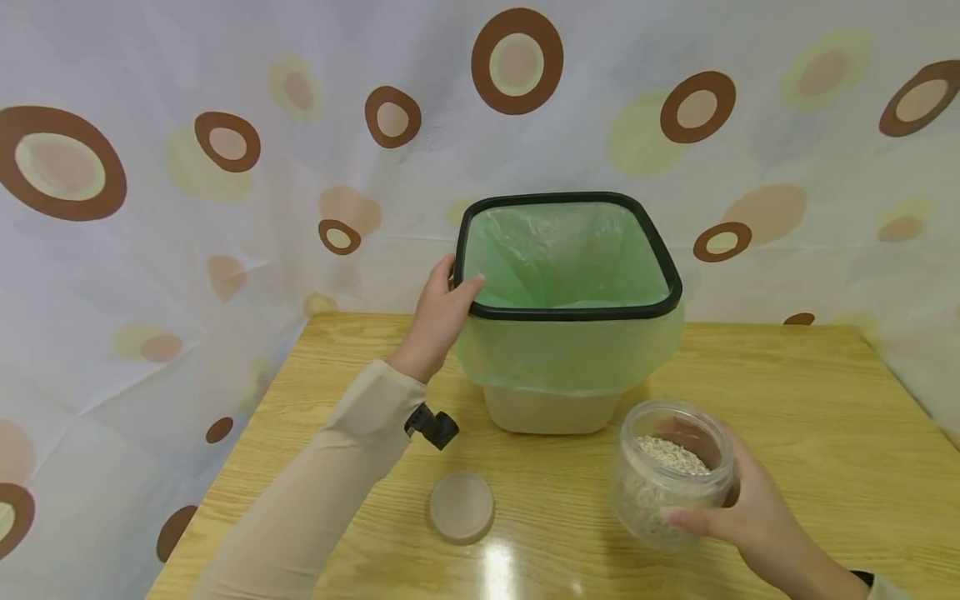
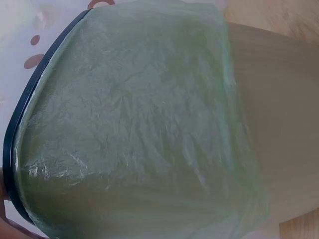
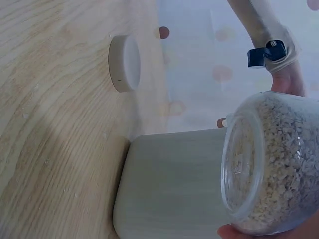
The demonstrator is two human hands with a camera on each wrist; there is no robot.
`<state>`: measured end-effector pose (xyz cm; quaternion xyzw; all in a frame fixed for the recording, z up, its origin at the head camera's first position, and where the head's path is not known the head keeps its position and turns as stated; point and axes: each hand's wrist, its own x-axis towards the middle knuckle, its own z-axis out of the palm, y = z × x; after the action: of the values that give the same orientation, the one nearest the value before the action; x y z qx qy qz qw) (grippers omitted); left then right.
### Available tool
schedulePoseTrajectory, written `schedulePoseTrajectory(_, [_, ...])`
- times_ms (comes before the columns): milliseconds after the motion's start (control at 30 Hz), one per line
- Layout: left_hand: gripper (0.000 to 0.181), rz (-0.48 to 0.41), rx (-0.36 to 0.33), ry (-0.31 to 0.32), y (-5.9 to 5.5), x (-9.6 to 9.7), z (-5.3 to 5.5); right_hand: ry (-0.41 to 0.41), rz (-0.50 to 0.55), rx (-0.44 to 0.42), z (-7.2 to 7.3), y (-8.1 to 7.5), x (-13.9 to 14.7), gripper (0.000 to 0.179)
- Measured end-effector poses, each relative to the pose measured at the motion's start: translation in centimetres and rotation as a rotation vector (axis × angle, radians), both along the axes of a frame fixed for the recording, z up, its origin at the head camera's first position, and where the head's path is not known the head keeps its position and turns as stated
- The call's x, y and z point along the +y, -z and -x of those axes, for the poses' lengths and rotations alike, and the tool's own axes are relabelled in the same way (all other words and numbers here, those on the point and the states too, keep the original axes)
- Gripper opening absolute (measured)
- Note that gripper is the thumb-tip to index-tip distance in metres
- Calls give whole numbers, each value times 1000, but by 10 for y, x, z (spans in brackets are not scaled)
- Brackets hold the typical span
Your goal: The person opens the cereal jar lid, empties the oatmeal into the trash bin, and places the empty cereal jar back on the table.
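A beige trash bin (image 1: 551,412) stands on the table, lined with a green plastic bag (image 2: 129,109) folded over its sides under a black rim ring (image 1: 570,314). At the ring's left corner my left hand (image 1: 441,321) grips the rim, thumb on top. My right hand (image 1: 757,508) holds a clear open jar (image 1: 671,475) from its right side, tilted and raised off the table in front of the bin. Oat-like flakes (image 3: 284,159) fill part of the jar. The jar's bottom faces the right wrist camera.
A round beige lid (image 1: 461,506) lies on the wooden table (image 1: 375,533), left of the jar and in front of the bin. Behind the table hangs a white cloth (image 1: 420,50) with brown circles. A black wrist camera (image 1: 432,426) sits on the left sleeve.
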<state>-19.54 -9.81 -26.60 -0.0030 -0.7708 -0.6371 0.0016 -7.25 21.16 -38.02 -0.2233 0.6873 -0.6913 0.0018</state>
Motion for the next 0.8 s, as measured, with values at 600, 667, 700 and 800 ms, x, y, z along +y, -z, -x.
schedulePoseTrajectory(600, [68,-136,-57,-24,-1,6,19,105,56,-30,4,-13,11,77])
schedulePoseTrajectory(667, [68,-149,-64,-20,-1,7,19,115,49,-30,6,-17,14,77])
schedulePoseTrajectory(700, [69,-151,-66,-19,-2,7,19,118,51,-25,7,-19,16,76])
schedulePoseTrajectory(800, [69,-154,-69,-18,-2,7,19,108,82,-13,11,-26,19,77])
